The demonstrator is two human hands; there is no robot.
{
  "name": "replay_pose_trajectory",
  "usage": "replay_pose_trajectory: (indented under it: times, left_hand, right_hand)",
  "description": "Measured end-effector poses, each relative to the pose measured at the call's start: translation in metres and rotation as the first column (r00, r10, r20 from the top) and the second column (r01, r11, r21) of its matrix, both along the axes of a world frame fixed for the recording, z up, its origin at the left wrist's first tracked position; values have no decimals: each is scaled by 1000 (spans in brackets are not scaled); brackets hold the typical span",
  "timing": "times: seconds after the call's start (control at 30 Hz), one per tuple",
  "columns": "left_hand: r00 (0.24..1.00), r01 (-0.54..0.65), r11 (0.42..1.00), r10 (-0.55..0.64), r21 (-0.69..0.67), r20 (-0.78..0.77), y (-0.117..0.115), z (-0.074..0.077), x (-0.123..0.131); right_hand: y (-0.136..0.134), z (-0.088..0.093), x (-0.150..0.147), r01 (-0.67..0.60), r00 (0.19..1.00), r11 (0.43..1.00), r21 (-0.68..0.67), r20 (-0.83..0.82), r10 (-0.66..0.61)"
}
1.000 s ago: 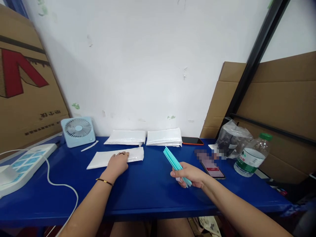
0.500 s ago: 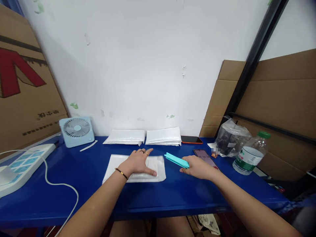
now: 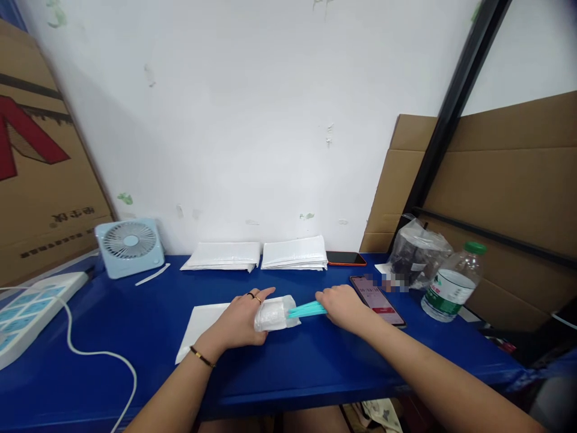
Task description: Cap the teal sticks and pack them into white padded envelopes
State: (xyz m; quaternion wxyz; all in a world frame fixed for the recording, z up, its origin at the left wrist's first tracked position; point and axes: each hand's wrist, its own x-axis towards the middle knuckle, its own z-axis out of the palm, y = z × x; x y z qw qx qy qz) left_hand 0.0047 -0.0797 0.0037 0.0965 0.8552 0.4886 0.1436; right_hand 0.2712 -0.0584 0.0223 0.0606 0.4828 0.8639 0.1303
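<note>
My left hand (image 3: 241, 319) is closed around a white bubble mailer (image 3: 274, 314) lying on the blue table, squeezing its sides so its right end bulges open. In my right hand (image 3: 342, 305) is a bundle of thin, flat turquoise strips (image 3: 307, 310), pinched at its right end. The bundle's left tip is at the mailer's open mouth; how far it reaches in I cannot tell. What the strips are does not show.
Two stacks of white mailers (image 3: 223, 255) lie along the wall beside an orange-edged phone (image 3: 346, 258). A lit phone (image 3: 377, 302) lies near my right forearm, with a bottle (image 3: 453, 285) farther right. At left are a small fan (image 3: 130, 246) and a power strip (image 3: 45, 313).
My left hand has gone from resting spread on the flat mailer to gripping it, its mouth now bulging open. My right hand has brought the turquoise strips left to that mouth.
</note>
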Motion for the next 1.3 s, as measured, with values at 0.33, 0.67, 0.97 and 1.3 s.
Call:
replay_pose_trajectory:
  times: [0.33,0.67,0.97,1.3]
  left_hand:
    - [997,55,997,-52,-56,62,-6,-5,27]
    - [998,62,997,-60,-54,32,-4,-9,24]
    - [676,-585,804,555,-106,484,-34,-33,-53]
    - [459,-546,741,655,-391,600,-49,-29,-48]
  right_hand:
    - [-1,0,-58,-204,976,978,-50,-93,198]
    - [6,-16,-11,-446,455,822,-354,-881,-133]
    - [-19,-58,-26,-288,-558,848,-445,-641,-526]
    - [-26,-51,-56,-286,-638,850,-442,-574,-513]
